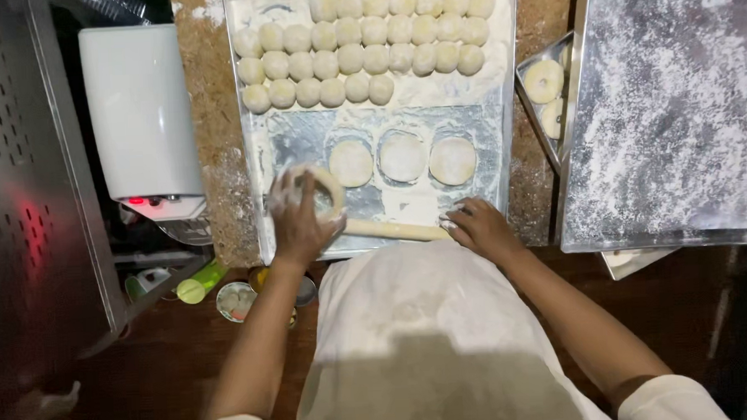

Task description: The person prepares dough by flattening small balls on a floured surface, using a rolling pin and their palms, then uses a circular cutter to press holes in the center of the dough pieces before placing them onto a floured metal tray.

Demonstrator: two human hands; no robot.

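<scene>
Big floured tray (264, 198) sits square in front of the person, and a second tray (672, 121), dusted white, lies to the right. Between them a small slanted tray (526, 94) holds finished discs (543, 81). Far end of the main tray: rows of dough balls (358, 47), packed touching. Nearer, three flattened rounds (402, 157) lie in a line, just apart from each other.

Now the hands. The left hand (298, 217) is closed around a fourth round (329, 187), lifting its edge off the tray at the near left corner; fingers curl under it, floury. The right hand (482, 228) rests fingers-down on the right end of the rolling pin (395, 230), which lies along the tray's near rim; the grip looks loose, more pressing than clamped.

To do this well, I'd say: keep that soft round supported across the fingers so it doesn't stretch, hold the pin steady so it can't roll, and use the loose flour so nothing sticks.
</scene>
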